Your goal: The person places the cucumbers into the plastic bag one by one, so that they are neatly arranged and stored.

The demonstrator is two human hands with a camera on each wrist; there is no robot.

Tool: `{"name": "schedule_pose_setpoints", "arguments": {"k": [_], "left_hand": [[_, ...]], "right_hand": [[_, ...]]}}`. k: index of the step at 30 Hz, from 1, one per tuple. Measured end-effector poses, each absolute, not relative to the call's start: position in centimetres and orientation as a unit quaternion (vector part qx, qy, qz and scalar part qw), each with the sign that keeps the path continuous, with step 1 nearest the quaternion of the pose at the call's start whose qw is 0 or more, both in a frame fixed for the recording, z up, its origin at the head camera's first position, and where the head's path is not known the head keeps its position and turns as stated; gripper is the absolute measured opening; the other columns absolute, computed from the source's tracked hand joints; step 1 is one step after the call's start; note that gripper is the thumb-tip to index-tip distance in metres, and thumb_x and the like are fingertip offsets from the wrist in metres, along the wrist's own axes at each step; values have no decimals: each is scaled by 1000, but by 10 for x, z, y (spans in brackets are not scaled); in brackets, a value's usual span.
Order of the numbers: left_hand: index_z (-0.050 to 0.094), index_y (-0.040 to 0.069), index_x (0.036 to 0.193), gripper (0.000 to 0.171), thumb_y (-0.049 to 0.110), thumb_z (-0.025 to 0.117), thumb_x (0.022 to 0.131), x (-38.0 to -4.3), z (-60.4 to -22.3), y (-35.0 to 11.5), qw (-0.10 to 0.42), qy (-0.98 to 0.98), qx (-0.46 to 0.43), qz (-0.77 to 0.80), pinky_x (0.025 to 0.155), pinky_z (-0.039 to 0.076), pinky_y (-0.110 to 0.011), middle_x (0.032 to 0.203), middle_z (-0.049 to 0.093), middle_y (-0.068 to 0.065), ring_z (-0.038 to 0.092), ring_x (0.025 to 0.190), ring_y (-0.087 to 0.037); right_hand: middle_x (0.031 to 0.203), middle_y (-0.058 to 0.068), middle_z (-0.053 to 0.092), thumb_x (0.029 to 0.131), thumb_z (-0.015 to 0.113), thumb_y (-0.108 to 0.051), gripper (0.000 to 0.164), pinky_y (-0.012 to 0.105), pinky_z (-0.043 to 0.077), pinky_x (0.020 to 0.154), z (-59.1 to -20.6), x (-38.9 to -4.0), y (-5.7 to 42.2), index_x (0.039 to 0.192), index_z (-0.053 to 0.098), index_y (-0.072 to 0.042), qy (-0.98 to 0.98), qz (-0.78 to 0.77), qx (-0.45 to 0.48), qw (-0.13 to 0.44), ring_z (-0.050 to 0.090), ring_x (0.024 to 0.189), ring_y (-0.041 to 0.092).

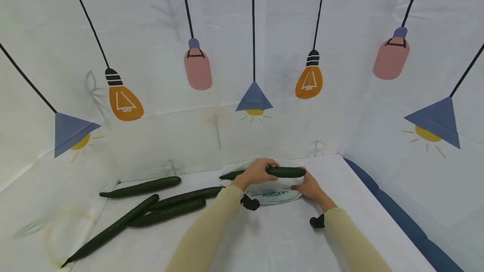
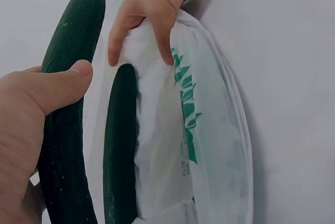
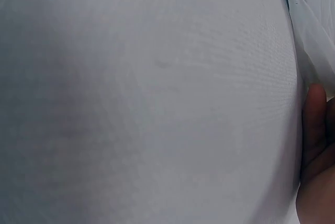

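My left hand (image 1: 258, 173) grips a long dark green cucumber (image 1: 286, 172) around its middle, the thumb lying across it in the left wrist view. Below and beside it lies a white plastic bag (image 1: 277, 196) with green print, its mouth spread. Another cucumber (image 2: 120, 145) lies within the bag's opening in the left wrist view. At the bag's far right end, my right hand (image 1: 311, 186) holds the rim, thumb and a finger reaching down over the film. Only the edge of that hand (image 3: 319, 140) shows in the right wrist view, against the bag.
Several cucumbers lie at the table's left: one at the back (image 1: 140, 187), a long one slanting forward (image 1: 113, 230), and two crossing near it, including the front one (image 1: 170, 212). White curtains with printed lamps surround the white table (image 1: 280, 242). Blue padding (image 1: 401, 217) runs along its right edge.
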State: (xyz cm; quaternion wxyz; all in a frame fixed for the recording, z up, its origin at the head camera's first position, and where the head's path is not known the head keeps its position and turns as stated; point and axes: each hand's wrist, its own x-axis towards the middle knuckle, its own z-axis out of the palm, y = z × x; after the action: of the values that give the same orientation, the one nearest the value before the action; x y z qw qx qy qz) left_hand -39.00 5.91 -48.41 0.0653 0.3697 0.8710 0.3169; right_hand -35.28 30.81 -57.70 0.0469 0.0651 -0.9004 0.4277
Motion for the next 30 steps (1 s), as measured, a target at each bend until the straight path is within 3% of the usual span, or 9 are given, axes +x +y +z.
{"name": "schedule_pose_setpoints", "arguments": {"k": [5,14,22,30], "left_hand": [[69,21,118,37,21,81,82,-396,-483,70,73,875,356,321,80,49,-28,108,65,1,59,93,-12],[70,20,118,38,21,81,82,-406,-504,67,86,885,304,343,85,50,-33,119,62,0,57,107,-17],[72,18,115,38,19,83,79,-409,-526,62,67,892,294,337,87,49,-33,111,65,2,59,101,-16],[73,21,113,37,25,84,78,-409,-537,65,53,894,297,331,85,50,-32,113,65,4,59,102,-14]], "right_hand": [[134,29,50,75,83,-12,80,62,27,105,-574,-351,306,140,38,3,-895,437,61,57,41,128,47],[138,26,47,75,85,-15,85,59,30,105,-579,-356,302,142,36,2,-899,432,56,45,41,129,45],[139,20,48,71,88,-18,87,58,33,103,-586,-356,303,142,38,-8,-908,415,32,41,42,128,43],[135,20,51,69,89,-16,85,58,32,103,-584,-353,305,139,42,-7,-899,433,38,56,44,127,42]]}}
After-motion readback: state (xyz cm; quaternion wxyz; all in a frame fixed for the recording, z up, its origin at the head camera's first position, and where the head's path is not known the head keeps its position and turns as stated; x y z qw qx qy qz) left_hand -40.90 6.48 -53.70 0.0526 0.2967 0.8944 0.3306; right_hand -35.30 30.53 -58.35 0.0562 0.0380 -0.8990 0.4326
